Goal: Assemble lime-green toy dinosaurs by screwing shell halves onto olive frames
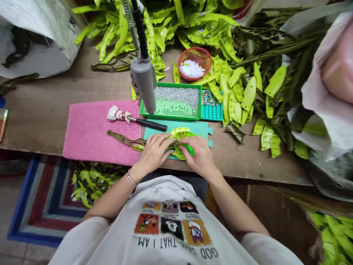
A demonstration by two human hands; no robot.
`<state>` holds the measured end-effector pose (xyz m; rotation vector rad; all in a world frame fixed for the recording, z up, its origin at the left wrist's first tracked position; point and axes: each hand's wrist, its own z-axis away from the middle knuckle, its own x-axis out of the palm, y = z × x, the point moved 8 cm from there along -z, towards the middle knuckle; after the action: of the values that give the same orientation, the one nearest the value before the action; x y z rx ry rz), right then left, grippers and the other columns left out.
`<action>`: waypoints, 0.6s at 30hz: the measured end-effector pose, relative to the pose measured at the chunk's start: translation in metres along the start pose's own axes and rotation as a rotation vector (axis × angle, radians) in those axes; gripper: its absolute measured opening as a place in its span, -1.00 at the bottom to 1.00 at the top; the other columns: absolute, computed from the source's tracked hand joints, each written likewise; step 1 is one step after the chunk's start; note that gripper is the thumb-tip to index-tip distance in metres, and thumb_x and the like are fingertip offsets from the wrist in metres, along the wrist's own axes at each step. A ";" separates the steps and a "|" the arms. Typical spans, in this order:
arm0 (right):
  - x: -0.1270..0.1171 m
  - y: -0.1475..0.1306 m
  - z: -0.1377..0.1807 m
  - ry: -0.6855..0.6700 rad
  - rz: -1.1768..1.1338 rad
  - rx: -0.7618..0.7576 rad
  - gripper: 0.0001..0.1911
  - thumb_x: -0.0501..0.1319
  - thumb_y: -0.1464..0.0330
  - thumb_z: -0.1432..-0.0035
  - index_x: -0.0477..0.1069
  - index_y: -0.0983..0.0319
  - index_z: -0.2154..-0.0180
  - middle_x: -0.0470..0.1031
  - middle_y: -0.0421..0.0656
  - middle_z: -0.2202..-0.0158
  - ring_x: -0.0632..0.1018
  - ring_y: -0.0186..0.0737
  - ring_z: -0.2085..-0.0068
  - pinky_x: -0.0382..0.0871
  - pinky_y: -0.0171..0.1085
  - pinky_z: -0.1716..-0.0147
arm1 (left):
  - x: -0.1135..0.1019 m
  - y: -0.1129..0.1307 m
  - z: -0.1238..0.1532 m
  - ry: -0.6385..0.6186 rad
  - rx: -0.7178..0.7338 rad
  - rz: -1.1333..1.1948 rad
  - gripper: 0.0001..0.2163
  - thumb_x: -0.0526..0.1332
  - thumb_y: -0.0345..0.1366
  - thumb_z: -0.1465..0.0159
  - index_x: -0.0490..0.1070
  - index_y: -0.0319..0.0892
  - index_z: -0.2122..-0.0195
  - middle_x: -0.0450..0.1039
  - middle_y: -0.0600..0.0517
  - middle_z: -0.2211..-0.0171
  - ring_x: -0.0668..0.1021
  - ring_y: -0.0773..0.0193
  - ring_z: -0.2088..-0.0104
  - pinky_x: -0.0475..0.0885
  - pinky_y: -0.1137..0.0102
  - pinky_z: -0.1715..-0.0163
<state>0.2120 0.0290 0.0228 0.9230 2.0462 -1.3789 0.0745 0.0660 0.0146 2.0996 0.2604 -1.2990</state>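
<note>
My left hand (156, 148) lies over the right end of a long olive-brown plastic piece (125, 140) with cut-out openings, its fingers closed around it. My right hand (199, 154) pinches the near side of a lime-green moulded plastic piece (180, 131), where it meets the olive one. Both pieces rest over a teal foam mat (205, 129). My fingers hide much of the joint between them. A black-handled tool with a white, knotted-looking tip (151, 124) lies just beyond my left hand. A grey powered driver (143, 82) hangs above from a coiled spring.
A green tray (176, 117) of small metal screws sits behind the mat, beside a teal tray (212, 112) with small round pieces. Behind them are a red basket (204, 55) of white bits and heaped lime-green parts (209, 33). A pink towel (85, 129) lies left.
</note>
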 end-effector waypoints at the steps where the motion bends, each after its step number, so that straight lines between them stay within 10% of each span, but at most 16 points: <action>1: 0.004 0.000 -0.001 -0.014 0.026 -0.005 -0.88 0.19 0.43 -0.27 0.48 0.17 0.18 0.62 -0.14 0.27 0.54 -0.11 0.19 0.32 -0.11 0.17 | 0.000 0.000 -0.001 0.011 0.000 -0.011 -0.73 0.20 -0.30 -0.37 0.38 -0.21 -0.07 0.46 -0.19 -0.10 0.46 0.04 -0.13 0.34 0.12 -0.11; 10: 0.009 0.006 -0.005 -0.157 -0.011 0.005 -0.83 0.20 0.45 -0.23 0.43 0.18 0.11 0.56 -0.16 0.32 0.48 -0.13 0.21 0.21 -0.11 0.14 | 0.008 0.002 -0.001 0.064 0.039 -0.025 -0.90 0.23 -0.27 -0.37 0.54 -0.09 0.21 0.55 -0.03 -0.01 0.52 0.14 -0.05 0.18 0.01 -0.22; 18: 0.014 0.004 -0.006 -0.172 0.050 0.002 -0.80 0.17 0.47 -0.17 0.33 0.19 0.14 0.53 -0.20 0.35 0.47 -0.12 0.20 0.16 -0.10 0.07 | 0.006 0.002 0.004 0.080 0.012 -0.002 -0.84 0.26 -0.27 -0.35 0.49 -0.13 0.07 0.56 -0.06 -0.01 0.52 0.12 -0.07 0.13 -0.01 -0.28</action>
<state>0.2053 0.0389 0.0124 0.8205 1.8820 -1.3840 0.0756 0.0614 0.0091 2.1654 0.2897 -1.2218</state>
